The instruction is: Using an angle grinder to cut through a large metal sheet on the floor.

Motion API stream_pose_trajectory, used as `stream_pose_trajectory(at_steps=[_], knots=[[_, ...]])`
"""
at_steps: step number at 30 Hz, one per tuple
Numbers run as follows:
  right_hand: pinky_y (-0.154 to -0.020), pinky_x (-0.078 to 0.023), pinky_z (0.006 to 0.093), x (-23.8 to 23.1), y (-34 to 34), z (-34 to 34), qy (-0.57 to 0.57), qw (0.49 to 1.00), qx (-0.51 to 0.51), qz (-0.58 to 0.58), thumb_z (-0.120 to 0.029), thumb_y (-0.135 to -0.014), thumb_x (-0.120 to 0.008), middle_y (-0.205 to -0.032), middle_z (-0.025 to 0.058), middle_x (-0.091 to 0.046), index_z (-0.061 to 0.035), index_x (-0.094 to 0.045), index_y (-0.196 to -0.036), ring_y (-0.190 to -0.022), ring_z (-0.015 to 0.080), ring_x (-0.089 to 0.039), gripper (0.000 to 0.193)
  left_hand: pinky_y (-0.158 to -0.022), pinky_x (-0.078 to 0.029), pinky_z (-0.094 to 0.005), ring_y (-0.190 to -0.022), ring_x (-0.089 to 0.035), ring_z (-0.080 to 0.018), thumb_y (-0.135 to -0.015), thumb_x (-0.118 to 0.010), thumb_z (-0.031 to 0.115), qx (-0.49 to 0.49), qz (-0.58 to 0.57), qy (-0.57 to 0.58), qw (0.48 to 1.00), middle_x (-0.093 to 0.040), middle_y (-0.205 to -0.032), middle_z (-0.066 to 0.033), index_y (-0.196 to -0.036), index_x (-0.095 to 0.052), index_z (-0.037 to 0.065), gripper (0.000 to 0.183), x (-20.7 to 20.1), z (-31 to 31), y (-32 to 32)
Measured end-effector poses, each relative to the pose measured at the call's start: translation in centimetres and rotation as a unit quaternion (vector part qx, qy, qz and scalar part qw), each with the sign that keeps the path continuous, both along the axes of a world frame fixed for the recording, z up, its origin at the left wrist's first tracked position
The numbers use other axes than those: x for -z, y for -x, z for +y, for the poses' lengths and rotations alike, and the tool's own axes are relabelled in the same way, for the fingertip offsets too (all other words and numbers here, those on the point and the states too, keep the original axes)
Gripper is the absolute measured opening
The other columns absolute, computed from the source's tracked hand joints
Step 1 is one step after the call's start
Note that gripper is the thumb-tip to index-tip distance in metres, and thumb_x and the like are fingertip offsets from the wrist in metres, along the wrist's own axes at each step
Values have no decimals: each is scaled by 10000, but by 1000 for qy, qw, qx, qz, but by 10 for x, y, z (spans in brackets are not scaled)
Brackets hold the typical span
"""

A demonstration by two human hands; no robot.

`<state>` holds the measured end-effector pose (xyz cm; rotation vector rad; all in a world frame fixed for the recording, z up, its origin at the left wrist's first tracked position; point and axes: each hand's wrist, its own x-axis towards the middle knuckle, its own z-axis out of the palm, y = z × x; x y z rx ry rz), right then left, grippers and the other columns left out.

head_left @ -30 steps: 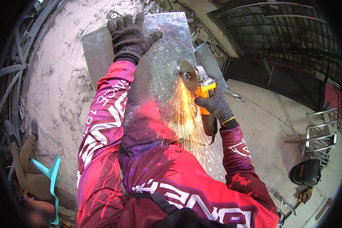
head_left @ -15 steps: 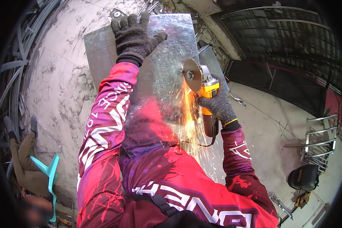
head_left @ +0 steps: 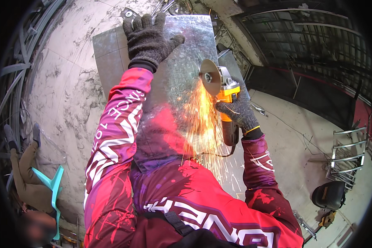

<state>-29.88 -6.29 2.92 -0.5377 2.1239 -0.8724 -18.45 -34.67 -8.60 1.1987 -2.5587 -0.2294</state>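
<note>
A shiny sheet of metal [head_left: 173,53] lies in front of me, marked with thin straight lines. My left hand [head_left: 149,43], in a dark grey knit glove, presses flat on its far left part with the fingers spread. In my gloved right hand [head_left: 239,110] is a yellow and black angle grinder [head_left: 227,96], gripped round its body. Its brown cutting disc [head_left: 211,77] stands on edge against the sheet's right part. Orange sparks [head_left: 204,120] stream from the disc toward my body. The exact contact point is partly hidden by the disc.
At the left a person [head_left: 33,186] sits on a turquoise plastic chair [head_left: 56,186], beside stacked metal profiles [head_left: 12,82]. To the right are a metal rack-like frame [head_left: 349,153] and a black rounded object [head_left: 328,194]. A cable [head_left: 219,155] trails from the grinder.
The grinder and disc have shifted very slightly away from me along the sheet. The spark stream has grown wider and brighter. My left hand keeps its place on the sheet.
</note>
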Motion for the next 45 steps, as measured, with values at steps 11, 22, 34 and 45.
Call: stream_pose_trajectory(at_steps=[11, 22, 34, 45], knots=[[-922, -552, 350, 0, 1, -11, -18, 1000, -1, -6, 13, -681, -848, -1219, 84, -624, -103, -440, -1426, -1082, 197, -633, 857, -1206, -159, -636, -1376, -445, -355, -770, -609, 843, -4, -26, -6, 1000, -546, -1404, -179, -1507, -492, 182, 997, -8, -3, -7], [-913, -562, 367, -43, -10, 1, 43, 997, 52, -46, -52, -713, -868, -1243, 93, -608, -76, -378, -1477, -1088, 208, -636, 909, -1199, -153, -637, -1399, -413, -335, -780, -593, 851, -12, -1, 7, 1000, -522, -1430, -159, -1508, -486, 166, 1005, -5, 2, -6], [-926, -540, 356, -26, -5, 19, -43, 998, 13, -32, -8, -716, -841, -1214, 61, -614, -97, -422, -1453, -1083, 188, -620, 852, -1187, -177, -625, -1401, -425, -324, -787, -580, 856, -5, -28, -18, 999, -537, -1418, -150, -1510, -478, 196, 984, -10, -2, -6], [-892, -554, 371, -8, -5, 30, -75, 996, -6, -43, -76, -712, -884, -1166, 90, -611, -68, -419, -1395, -1056, 210, -621, 827, -1203, -150, -642, -1442, -397, -343, -781, -561, 871, -4, -53, -53, 997, -512, -1485, -155, -1534, -453, 205, 1011, -14, -2, -5]])
